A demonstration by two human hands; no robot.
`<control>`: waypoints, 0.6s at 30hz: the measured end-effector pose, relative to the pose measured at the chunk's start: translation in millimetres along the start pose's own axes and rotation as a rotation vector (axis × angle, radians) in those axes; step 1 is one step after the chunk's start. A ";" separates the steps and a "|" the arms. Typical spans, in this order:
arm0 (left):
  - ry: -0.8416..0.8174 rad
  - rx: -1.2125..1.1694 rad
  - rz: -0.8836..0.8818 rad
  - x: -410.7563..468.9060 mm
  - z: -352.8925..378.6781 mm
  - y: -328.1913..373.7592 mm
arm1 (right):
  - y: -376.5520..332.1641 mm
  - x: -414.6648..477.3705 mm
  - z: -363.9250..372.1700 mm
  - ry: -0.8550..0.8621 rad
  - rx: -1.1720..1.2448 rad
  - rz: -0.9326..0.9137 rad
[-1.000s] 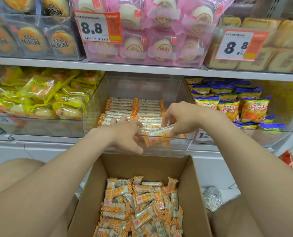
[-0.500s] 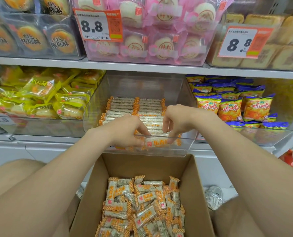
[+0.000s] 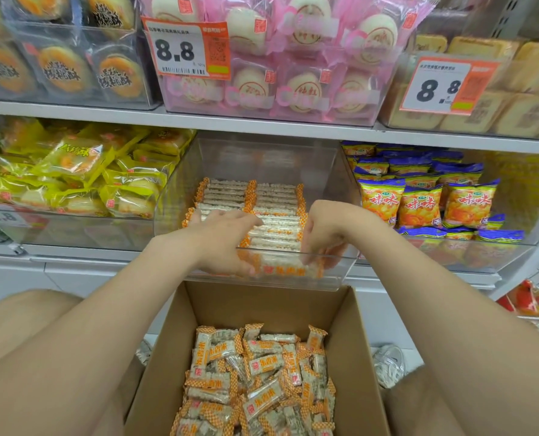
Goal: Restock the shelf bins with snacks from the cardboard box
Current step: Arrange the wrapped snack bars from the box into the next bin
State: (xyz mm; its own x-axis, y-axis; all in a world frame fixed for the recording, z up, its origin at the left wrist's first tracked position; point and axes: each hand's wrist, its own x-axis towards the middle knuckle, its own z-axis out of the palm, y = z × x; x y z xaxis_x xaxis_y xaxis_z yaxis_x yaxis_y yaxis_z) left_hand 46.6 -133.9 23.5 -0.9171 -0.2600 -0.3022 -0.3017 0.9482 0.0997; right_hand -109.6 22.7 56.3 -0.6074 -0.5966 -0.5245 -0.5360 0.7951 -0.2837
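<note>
Clear bin (image 3: pixel 262 280): mid lower shelf, see-through walls; front wall just above the box's far edge.
Rows of bars (image 3: pixel 262 196): inside the bin, 2 neat cols, each bar crosswise, white middles w/ orange-check ends, running back toward 12 o'clock.
Snack bar (image 3: pixel 284 271): the task item. Sits in the bin right behind the front wall, at 6 o'clock of the rows. Lies crosswise, orange print showing thru the plastic.
L hand (image 3: pixel 227 243): comes in from 7 o'clock over the bin's front rim, back of hand up.
L grip: fingers curled down, tips pinching the bar's L end; partly seen thru the wall.
R hand (image 3: pixel 325 234): comes in from 4 o'clock, wrist above the rim, at 3 o'clock of L hand.
R grip: fingers bent down, tips closed on the bar's R end.
Cardboard box (image 3: pixel 262 306): open, at 6 o'clock of the bin, btw the two forearms.
Loose bars (image 3: pixel 255 382): jumbled pile in the box, same wrap as those in the bin.
Yellow packs (image 3: pixel 73 171): neighbour bin at 9 o'clock, heaped.
Orange-blue bags (image 3: pixel 419 202): neighbour bin at 3 o'clock, front ones upright, faces out.
Shelf board (image 3: pixel 262 124): white, runs across above all 3 bins.
Pink bun packs (image 3: pixel 309 58): upper shelf, 12 o'clock.
Price tag (image 3: pixel 188 48): reads 8.8, on the pink bin's front, L part.
Second tag (image 3: pixel 444 86): also 8.8, at 2 o'clock, tilted, on the bin of tan cakes.
</note>
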 end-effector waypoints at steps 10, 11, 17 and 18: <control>-0.060 0.043 0.018 -9.2 7.8 3.9 | -14.6 11.1 17.9 0.078 0.045 0.108; -0.053 0.049 0.028 -9.2 8.5 3.0 | -18.2 10.4 19.9 0.034 0.114 0.111; 0.001 0.039 0.043 -8.0 12.0 -0.2 | -20.4 4.5 13.1 0.082 0.124 0.135; 0.013 0.041 0.024 -7.6 13.2 0.1 | -19.0 8.4 14.5 0.066 0.169 0.130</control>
State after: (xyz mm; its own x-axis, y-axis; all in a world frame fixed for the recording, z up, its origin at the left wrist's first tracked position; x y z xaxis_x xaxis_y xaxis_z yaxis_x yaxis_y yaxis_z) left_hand 57.0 -129.4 13.2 -0.9274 -0.2387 -0.2880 -0.2684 0.9609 0.0676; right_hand -96.1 4.1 45.6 -0.7052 -0.4890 -0.5134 -0.3476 0.8696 -0.3507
